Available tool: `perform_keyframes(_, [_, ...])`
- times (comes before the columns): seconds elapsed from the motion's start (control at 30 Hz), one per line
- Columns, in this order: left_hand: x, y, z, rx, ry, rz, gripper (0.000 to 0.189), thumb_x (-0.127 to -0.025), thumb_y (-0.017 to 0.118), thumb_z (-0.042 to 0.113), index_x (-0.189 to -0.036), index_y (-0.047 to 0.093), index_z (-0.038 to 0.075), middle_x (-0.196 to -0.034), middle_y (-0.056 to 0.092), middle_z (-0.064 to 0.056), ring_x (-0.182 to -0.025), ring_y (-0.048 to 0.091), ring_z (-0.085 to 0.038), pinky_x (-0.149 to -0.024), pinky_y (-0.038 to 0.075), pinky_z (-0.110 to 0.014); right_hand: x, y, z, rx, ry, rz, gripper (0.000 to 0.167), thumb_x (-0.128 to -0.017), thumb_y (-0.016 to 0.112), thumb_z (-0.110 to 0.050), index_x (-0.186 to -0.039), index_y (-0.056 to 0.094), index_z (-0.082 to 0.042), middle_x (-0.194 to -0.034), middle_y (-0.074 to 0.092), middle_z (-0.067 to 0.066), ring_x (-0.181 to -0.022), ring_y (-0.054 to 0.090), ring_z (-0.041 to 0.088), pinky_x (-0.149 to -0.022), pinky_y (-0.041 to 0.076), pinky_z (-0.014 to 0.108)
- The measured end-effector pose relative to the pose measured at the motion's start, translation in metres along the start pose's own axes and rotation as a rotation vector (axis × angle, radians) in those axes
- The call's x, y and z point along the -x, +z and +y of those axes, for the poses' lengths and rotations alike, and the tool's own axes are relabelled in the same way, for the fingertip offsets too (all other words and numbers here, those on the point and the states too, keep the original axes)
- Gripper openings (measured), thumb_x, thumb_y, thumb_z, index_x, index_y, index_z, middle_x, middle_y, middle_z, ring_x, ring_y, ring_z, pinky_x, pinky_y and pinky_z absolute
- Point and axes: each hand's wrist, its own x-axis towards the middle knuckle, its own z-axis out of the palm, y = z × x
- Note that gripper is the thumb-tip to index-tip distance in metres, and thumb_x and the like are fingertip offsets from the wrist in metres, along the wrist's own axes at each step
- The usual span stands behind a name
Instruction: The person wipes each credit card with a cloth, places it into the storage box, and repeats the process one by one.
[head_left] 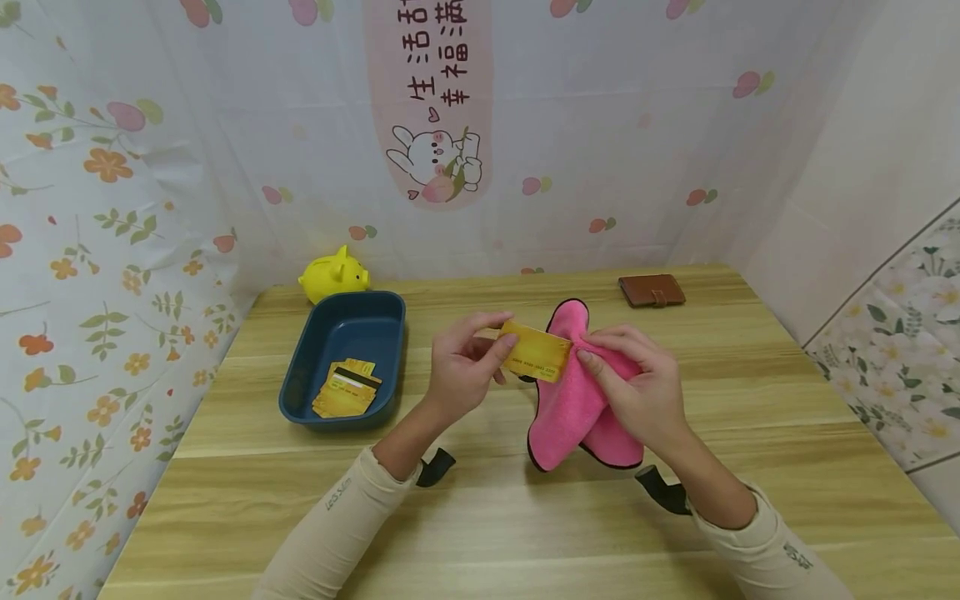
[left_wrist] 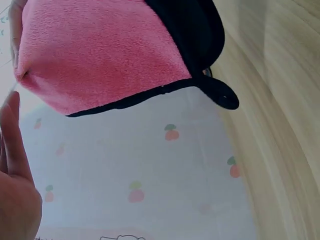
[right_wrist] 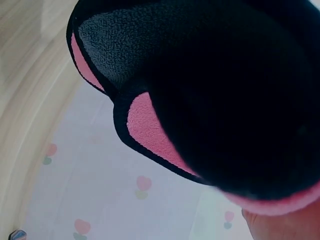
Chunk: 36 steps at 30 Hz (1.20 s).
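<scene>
My left hand (head_left: 459, 367) pinches a gold bank card (head_left: 536, 352) between thumb and fingers, printed side up, above the table. With thumb and fingers, my right hand (head_left: 647, 385) pinches a pink cloth (head_left: 568, 421) at the card's right edge. The cloth has black edging and hangs in folds below the hand. A hanging loop (left_wrist: 226, 95) shows at one corner in the left wrist view, and a dark grey side (right_wrist: 125, 50) fills much of the right wrist view. Whether the cloth wraps round the card's edge is hard to tell.
On the left of the wooden table (head_left: 480, 542) stands a dark blue basin (head_left: 291, 392) with several gold cards (head_left: 347, 396) in it. Behind the basin is a yellow piggy bank (head_left: 330, 275). A brown wallet (head_left: 651, 291) lies at the back right.
</scene>
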Motion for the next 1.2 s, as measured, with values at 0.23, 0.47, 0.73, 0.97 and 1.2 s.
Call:
perform_keyframes(0.23, [0.001, -0.008, 0.007, 0.067, -0.162, -0.133, 0.049, -0.093, 0.071, 0.013, -0.128, 0.054, -0.017, -0.107, 0.059, -0.031, -0.061, 0.07, -0.029, -0.045, 0.056, -0.033, -0.001, -0.001, -0.001, 0.013, 0.003, -0.002, 0.026, -0.076, 0.074, 0.018, -0.099, 0.074, 0.005, -0.095, 0.069, 0.012, -0.088, 0.064, 0.007, -0.067, 0.054, 0.014])
perform_keyframes(0.47, [-0.004, -0.017, 0.01, 0.223, -0.196, -0.335, 0.07, -0.085, 0.078, 0.006, -0.143, 0.042, -0.012, -0.132, 0.049, -0.035, -0.095, 0.07, -0.039, -0.067, 0.061, -0.043, -0.001, -0.002, 0.0, 0.018, 0.029, -0.016, 0.024, -0.079, 0.073, 0.016, -0.101, 0.074, 0.005, -0.096, 0.068, 0.011, -0.089, 0.064, 0.007, -0.069, 0.055, 0.015])
perform_keyframes(0.73, [-0.004, -0.016, 0.01, 0.176, -0.175, -0.303, 0.072, -0.083, 0.079, 0.015, -0.147, 0.047, 0.009, -0.131, 0.052, -0.034, -0.102, 0.068, -0.041, -0.069, 0.061, -0.039, -0.001, -0.002, 0.0, 0.012, 0.029, -0.008, 0.024, -0.078, 0.074, 0.017, -0.1, 0.074, 0.005, -0.095, 0.068, 0.012, -0.088, 0.064, 0.006, -0.068, 0.055, 0.015])
perform_keyframes(0.97, [-0.006, -0.012, 0.01, 0.035, -0.147, -0.113, 0.079, -0.078, 0.08, 0.037, -0.13, 0.049, -0.014, -0.125, 0.056, -0.031, -0.093, 0.064, -0.029, -0.06, 0.058, -0.025, -0.002, -0.002, -0.003, -0.01, 0.012, 0.013, 0.025, -0.076, 0.074, 0.019, -0.098, 0.074, 0.006, -0.094, 0.068, 0.013, -0.086, 0.065, 0.007, -0.067, 0.055, 0.015])
perform_keyframes(1.2, [-0.003, -0.005, 0.005, 0.056, -0.139, -0.114, 0.082, -0.076, 0.078, 0.039, -0.129, 0.05, -0.017, -0.121, 0.055, -0.03, -0.096, 0.064, -0.032, -0.062, 0.061, -0.034, -0.002, -0.001, -0.004, -0.038, 0.007, -0.003, 0.025, -0.075, 0.074, 0.02, -0.097, 0.074, 0.006, -0.093, 0.068, 0.013, -0.086, 0.065, 0.011, -0.065, 0.055, 0.017])
